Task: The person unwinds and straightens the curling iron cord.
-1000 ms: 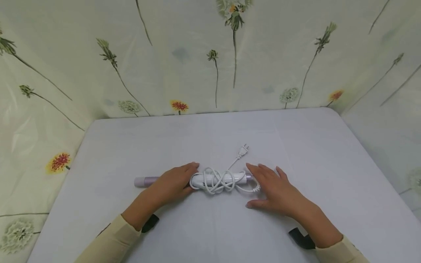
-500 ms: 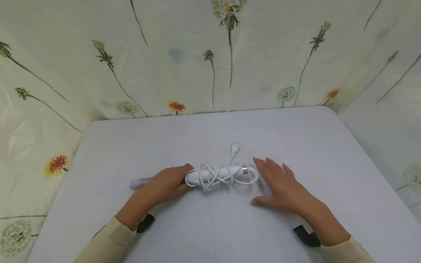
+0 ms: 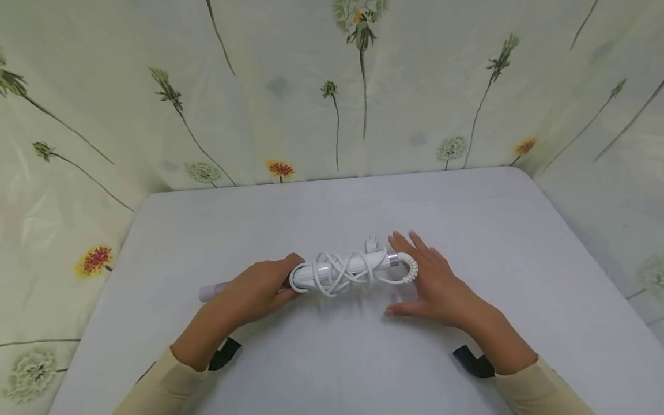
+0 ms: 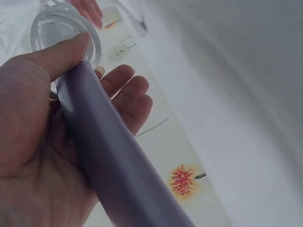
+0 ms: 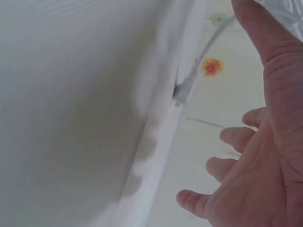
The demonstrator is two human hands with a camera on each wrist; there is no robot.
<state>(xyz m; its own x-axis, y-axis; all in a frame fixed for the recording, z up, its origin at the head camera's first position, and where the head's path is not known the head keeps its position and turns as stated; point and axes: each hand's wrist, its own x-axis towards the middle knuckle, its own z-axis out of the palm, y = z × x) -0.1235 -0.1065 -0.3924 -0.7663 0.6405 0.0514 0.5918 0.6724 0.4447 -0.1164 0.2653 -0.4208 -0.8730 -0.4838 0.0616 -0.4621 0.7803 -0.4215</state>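
Note:
A curling iron (image 3: 308, 278) with a white handle and a smooth purple barrel (image 4: 111, 146) tilts over the table, its handle end raised. White cord (image 3: 410, 271) is wound in loops around the handle. My left hand (image 3: 256, 291) grips the barrel just behind the handle, thumb along the top in the left wrist view. At the cord end, my right hand (image 3: 438, 288) has its fingers spread and thumb apart, holding nothing. The two-pin plug (image 5: 183, 91) hangs behind the handle, partly hidden by the cord loops in the head view.
A white-covered table (image 3: 332, 357) lies under both hands. Floral-patterned sheeting (image 3: 290, 115) rises behind its far edge and along both sides. Black straps (image 3: 474, 362) show at the wrists.
My left hand has lifted the curling iron, its handle end coming up and the barrel end shifting left. My right hand moved off slightly to the right, then back left beside the cord.

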